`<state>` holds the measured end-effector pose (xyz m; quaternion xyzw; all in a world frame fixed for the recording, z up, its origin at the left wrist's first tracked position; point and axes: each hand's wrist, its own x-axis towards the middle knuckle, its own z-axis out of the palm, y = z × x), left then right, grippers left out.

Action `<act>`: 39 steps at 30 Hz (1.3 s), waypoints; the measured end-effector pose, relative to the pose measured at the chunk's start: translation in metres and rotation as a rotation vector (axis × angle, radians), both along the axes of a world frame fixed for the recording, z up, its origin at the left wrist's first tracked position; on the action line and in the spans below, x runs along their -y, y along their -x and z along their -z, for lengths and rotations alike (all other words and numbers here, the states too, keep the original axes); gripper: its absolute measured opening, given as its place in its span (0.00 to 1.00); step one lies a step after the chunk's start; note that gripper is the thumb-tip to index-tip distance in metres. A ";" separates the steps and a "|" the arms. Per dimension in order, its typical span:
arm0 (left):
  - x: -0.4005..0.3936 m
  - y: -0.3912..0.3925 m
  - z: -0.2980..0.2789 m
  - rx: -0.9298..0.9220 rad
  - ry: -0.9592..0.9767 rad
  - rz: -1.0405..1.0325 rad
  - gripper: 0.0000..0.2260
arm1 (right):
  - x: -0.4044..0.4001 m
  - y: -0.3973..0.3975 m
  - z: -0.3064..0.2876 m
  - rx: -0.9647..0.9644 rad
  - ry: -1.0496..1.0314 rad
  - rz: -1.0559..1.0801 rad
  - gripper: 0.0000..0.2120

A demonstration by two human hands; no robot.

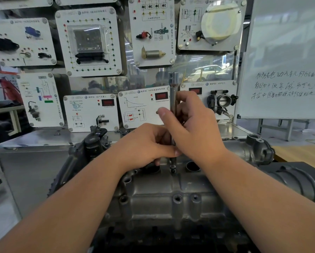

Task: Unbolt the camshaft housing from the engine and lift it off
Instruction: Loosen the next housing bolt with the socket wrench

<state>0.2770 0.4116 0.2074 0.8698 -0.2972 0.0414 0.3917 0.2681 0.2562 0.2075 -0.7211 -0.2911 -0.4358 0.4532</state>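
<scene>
From the head camera, the camshaft housing (164, 196) sits low in the centre, grey cast metal, on the engine (290, 181); a long socket extension (172, 92) stands upright over a bolt (173, 169) on the housing's top; the right hand (195, 125) curls its fingers and thumb round the shaft midway; the left hand (145, 143) pinches the shaft lower down, just above the bolt; sensor display boards (89, 41) hang behind; a whiteboard (288, 57) stands at the right.

Single head-worn view, forward and down, close over the engine (171, 194), training panels (88, 41) just behind.
</scene>
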 end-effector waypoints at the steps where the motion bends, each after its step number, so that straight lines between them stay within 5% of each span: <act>1: 0.000 -0.001 0.001 -0.003 -0.003 -0.007 0.08 | 0.000 -0.001 0.000 0.007 -0.004 0.005 0.08; 4: -0.001 -0.003 0.002 -0.021 0.020 -0.032 0.19 | -0.001 0.001 -0.001 0.026 0.002 0.032 0.07; 8: -0.002 -0.004 0.002 -0.060 0.044 0.020 0.03 | 0.000 0.000 -0.002 -0.019 0.027 0.030 0.16; 12: -0.002 -0.002 0.001 -0.067 0.051 0.044 0.03 | 0.000 -0.001 0.000 -0.012 0.011 0.026 0.16; 15: -0.001 -0.003 0.001 -0.050 0.035 0.026 0.06 | -0.001 0.001 -0.001 -0.010 -0.017 0.014 0.07; 22: -0.002 -0.005 0.002 -0.062 0.041 0.052 0.02 | 0.000 0.000 -0.002 -0.034 0.018 0.029 0.16; 30: -0.001 -0.005 0.002 -0.064 0.032 -0.007 0.08 | -0.001 0.001 -0.002 -0.045 -0.011 0.008 0.07; 39: 0.000 -0.005 0.001 -0.071 0.073 0.023 0.01 | -0.001 0.001 -0.003 -0.058 0.058 0.013 0.07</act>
